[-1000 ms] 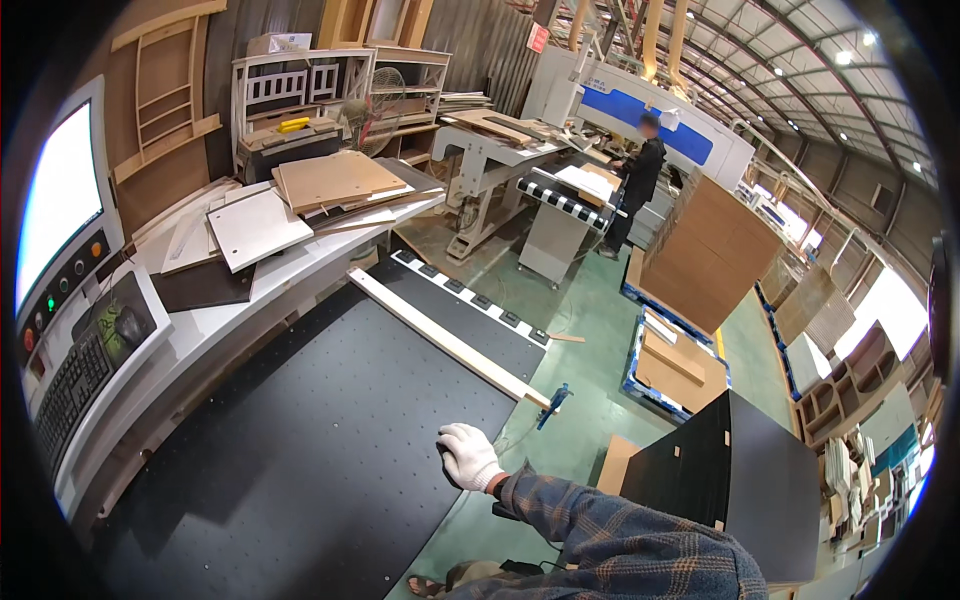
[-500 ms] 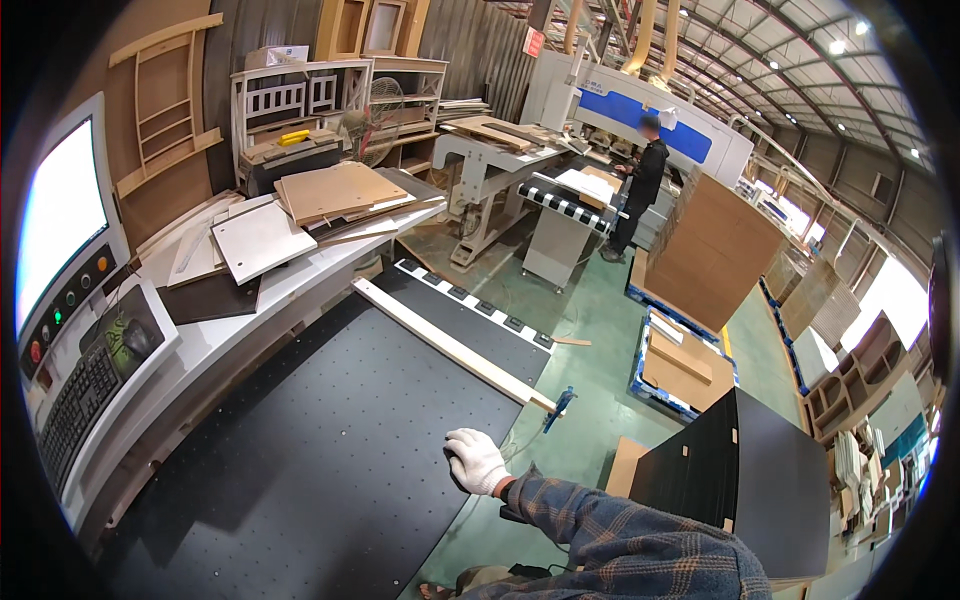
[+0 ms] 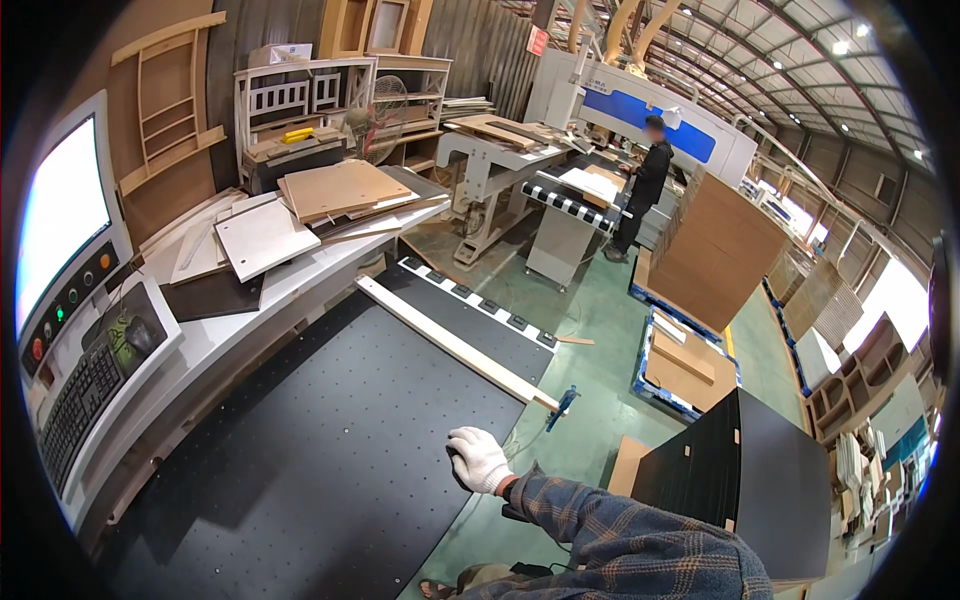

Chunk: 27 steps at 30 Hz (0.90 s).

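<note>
My right hand [image 3: 480,459], in a white glove, rests at the right edge of a large black surface [image 3: 300,430] dotted with small holes. Its fingers lie loosely on that surface, slightly bent, and I see nothing held in them. A plaid sleeve covers the forearm. Beyond the hand, a long pale wooden strip [image 3: 450,348] crosses the black surface. At the strip's right end sits a blue clamp [image 3: 563,408]. My left hand is out of view.
On the left are a lit monitor [image 3: 65,210], a keyboard [image 3: 75,400] and a white bench with stacked boards [image 3: 345,187]. Black panels [image 3: 690,460] stand to the right, near a pallet [image 3: 680,365]. A co-worker [image 3: 648,185] stands at a far machine.
The view has shifted very slightly. My right hand stays at the same place on the edge of the black surface.
</note>
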{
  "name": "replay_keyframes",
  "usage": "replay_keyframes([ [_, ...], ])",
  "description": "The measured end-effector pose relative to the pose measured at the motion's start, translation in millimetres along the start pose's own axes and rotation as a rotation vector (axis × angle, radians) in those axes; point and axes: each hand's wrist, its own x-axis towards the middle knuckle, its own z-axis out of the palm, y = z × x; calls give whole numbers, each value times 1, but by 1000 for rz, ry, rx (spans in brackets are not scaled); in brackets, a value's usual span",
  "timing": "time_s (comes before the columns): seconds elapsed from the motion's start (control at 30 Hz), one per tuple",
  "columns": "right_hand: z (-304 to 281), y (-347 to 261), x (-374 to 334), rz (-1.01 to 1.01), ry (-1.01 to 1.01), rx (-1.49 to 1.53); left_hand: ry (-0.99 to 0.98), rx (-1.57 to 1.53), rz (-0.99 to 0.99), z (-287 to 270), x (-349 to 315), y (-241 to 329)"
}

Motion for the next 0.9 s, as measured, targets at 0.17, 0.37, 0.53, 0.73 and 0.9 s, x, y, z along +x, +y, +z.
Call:
replay_keyframes([
  [0.17, 0, 0, 0, -1, 9, -5, 18, 43, 54, 2, -1, -4],
  [0.37, 1, 0, 0, 5, 4, -7, -23, -61, -67, 3, -6, -4],
  [0.53, 1, 0, 0, 9, 5, -19, -13, -65, -70, 6, -7, -6],
  [0.73, 3, 3, -2, 5, 4, -19, -25, -110, -164, 8, -9, -5],
  [0.9, 5, 3, -3, 4, 15, -18, -12, -44, -59, 9, -11, -9],
])
